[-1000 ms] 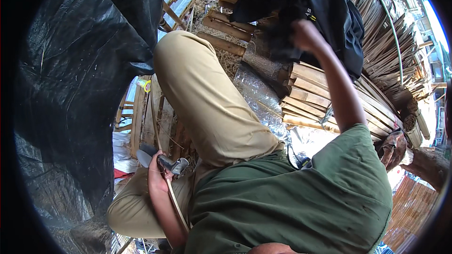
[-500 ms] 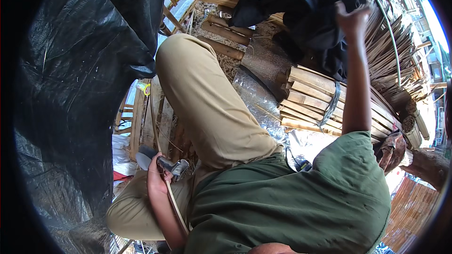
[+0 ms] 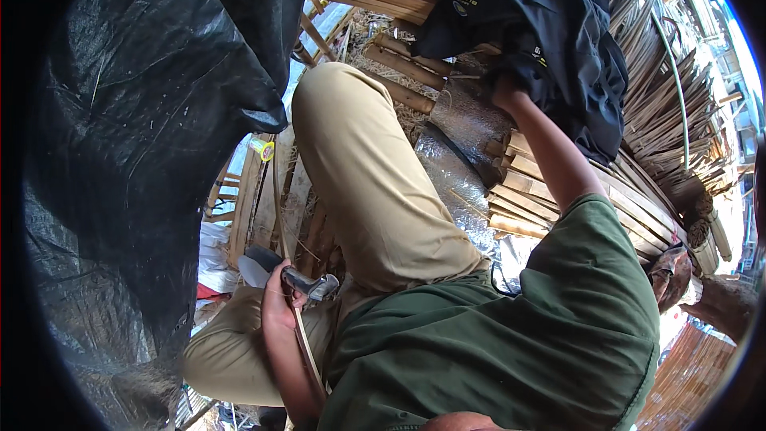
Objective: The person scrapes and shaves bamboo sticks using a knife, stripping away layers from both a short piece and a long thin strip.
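Note:
My left hand (image 3: 283, 299) is closed around a knife with a dark, rounded handle (image 3: 315, 283); its broad grey blade sticks out past the far side of the hand. A long thin bamboo strip (image 3: 280, 207) runs through the same hand and along my forearm. My right arm stretches far forward to a black jacket (image 3: 511, 4) with small printing on it. At the jacket's lower edge, my right hand (image 3: 509, 94) reaches into its folds, and the cloth and shadow hide the fingers.
Beneath the jacket lies a bundle of split bamboo (image 3: 622, 203). Dry thatch (image 3: 670, 104) rises at the right. A black plastic sheet (image 3: 136, 152) hangs at the left, near my raised knee (image 3: 339, 112). A yellow ring-shaped thing (image 3: 267, 151) is beside the strip.
My right hand has moved left and nearer, from above the jacket down into its folds. The jacket now lies more spread out over the bamboo. My left hand keeps its hold.

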`<state>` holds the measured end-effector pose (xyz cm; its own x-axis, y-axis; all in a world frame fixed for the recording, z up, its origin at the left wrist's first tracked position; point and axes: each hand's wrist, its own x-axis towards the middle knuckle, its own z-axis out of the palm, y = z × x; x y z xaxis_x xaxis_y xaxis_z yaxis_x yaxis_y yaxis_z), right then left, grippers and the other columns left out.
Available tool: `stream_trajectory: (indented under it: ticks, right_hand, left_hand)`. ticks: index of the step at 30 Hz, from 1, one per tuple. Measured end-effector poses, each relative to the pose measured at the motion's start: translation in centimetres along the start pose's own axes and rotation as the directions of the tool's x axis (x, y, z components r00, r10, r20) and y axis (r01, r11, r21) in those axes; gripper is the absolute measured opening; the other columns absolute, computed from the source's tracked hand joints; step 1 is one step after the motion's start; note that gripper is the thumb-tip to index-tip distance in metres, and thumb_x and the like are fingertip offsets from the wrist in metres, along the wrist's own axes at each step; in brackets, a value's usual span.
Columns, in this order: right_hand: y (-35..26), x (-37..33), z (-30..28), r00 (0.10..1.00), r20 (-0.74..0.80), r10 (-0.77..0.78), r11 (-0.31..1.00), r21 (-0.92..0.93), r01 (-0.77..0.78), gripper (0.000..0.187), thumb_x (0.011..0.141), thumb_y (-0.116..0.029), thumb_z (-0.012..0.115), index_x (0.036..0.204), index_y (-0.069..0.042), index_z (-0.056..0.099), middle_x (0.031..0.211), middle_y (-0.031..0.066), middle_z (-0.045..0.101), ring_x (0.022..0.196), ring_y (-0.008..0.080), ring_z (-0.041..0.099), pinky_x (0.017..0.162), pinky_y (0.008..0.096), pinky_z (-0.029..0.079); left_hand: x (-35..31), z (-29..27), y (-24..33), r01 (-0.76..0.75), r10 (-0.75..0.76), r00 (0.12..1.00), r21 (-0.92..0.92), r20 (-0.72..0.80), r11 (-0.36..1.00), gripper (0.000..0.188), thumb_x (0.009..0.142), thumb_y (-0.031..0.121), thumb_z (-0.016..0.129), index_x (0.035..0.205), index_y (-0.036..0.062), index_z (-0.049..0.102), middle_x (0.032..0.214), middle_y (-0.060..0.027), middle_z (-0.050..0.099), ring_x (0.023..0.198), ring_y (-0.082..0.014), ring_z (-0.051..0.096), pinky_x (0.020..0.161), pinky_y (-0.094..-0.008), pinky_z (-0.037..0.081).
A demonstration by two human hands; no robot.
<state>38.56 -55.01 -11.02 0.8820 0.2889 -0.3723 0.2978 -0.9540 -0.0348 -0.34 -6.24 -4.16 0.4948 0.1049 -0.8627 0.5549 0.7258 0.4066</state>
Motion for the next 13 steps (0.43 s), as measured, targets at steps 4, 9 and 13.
stream_trajectory:
  ticks: [4, 9, 13]
  right_hand:
    - [2.7, -0.9, -1.1, 0.999, 0.0, 0.054, 0.997, -0.054, -0.054, 0.069, 0.077, -0.045, 0.066, 0.133, -0.01, 0.05, 0.131, 0.0204, 0.052, 0.124, 0.0319, 0.048, 0.107, 0.038, 0.036]
    - [4.2, -1.1, -0.9, 0.998, -0.057, -0.006, 1.0, -0.011, 0.005, 0.09, 0.071, -0.063, 0.07, 0.141, -0.012, 0.044, 0.14, 0.0231, 0.045, 0.133, 0.0358, 0.041, 0.113, 0.0401, 0.03]
    - [2.5, -1.6, -1.6, 0.993, -0.11, 0.038, 0.999, -0.008, -0.04, 0.097, 0.068, -0.066, 0.072, 0.144, -0.015, 0.04, 0.147, 0.0215, 0.038, 0.137, 0.0356, 0.034, 0.114, 0.0393, 0.028]
  left_hand:
    - [0.2, 0.5, 0.4, 0.003, -0.003, 1.0, -0.02, -0.01, 1.0, 0.023, 0.09, 0.029, 0.064, 0.075, 0.016, 0.054, 0.055, 0.002, 0.052, 0.04, -0.0104, 0.045, 0.03, -0.0239, 0.028]
    - [-0.1, 0.9, 0.9, -0.027, 0.027, 0.999, -0.026, -0.025, 0.999, 0.024, 0.092, 0.028, 0.062, 0.073, 0.0156, 0.054, 0.054, 0.0004, 0.053, 0.038, -0.0116, 0.045, 0.03, -0.0245, 0.028]
    - [0.6, 0.2, 0.8, -0.004, 0.004, 1.0, -0.029, -0.004, 1.0, 0.025, 0.092, 0.029, 0.062, 0.072, 0.0149, 0.054, 0.053, -0.0008, 0.052, 0.038, -0.0127, 0.046, 0.03, -0.0248, 0.029]
